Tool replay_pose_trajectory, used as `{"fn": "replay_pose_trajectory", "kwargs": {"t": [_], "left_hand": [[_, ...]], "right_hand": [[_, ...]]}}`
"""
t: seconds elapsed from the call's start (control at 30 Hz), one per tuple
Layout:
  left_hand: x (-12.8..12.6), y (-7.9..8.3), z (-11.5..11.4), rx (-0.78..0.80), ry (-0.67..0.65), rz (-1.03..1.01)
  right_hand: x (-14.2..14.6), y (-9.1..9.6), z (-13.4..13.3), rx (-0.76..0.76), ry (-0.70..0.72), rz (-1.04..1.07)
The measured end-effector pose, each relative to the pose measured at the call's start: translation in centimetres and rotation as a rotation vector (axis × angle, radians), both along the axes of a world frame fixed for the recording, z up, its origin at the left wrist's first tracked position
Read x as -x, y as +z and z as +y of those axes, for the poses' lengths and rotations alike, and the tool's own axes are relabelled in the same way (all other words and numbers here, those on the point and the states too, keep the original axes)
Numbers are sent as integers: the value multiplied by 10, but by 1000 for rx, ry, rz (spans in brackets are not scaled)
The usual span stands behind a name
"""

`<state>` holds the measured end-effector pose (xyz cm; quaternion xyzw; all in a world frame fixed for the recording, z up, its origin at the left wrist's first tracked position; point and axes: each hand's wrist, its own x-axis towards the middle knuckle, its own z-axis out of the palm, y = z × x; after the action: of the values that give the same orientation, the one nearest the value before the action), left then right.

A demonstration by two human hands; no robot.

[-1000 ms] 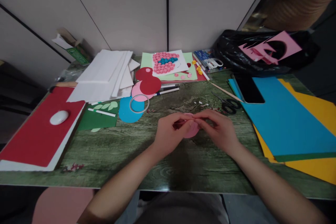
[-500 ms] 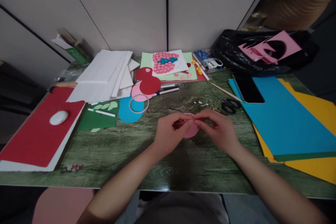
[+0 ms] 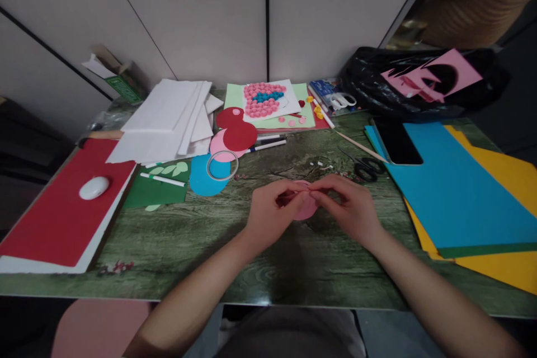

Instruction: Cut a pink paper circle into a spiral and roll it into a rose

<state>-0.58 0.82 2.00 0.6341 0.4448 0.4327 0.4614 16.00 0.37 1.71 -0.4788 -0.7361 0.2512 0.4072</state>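
Observation:
Over the middle of the table, my left hand (image 3: 272,210) and my right hand (image 3: 349,207) meet fingertip to fingertip. Both are closed in a pinch at the upper part of a round pink paper piece (image 3: 306,211). My fingers cover much of its top, so I cannot make out whether something small sits between them. Black scissors (image 3: 369,169) lie beyond my right hand, beside tiny white scraps (image 3: 321,165). Past my left hand a tape ring (image 3: 222,165) rests on a blue paper piece (image 3: 205,185), near red paper circles (image 3: 240,137).
At the back lies a sheet with pink and blue paper balls (image 3: 264,99). White papers (image 3: 163,117), red paper (image 3: 62,212) and a white mouse (image 3: 94,188) are on the left. On the right are a phone (image 3: 396,141), blue paper (image 3: 465,196) and a black plastic bag (image 3: 364,81).

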Motion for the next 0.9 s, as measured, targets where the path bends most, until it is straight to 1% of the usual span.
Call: {"fn": "replay_pose_trajectory", "kwargs": {"t": [0.5,0.9], "left_hand": [[0,1,-1,-42,3,68],[0,1,-1,-32,3,48]], "right_hand": [[1,1,0,5,-3,7],[2,2,-1,0,0,0]]}}
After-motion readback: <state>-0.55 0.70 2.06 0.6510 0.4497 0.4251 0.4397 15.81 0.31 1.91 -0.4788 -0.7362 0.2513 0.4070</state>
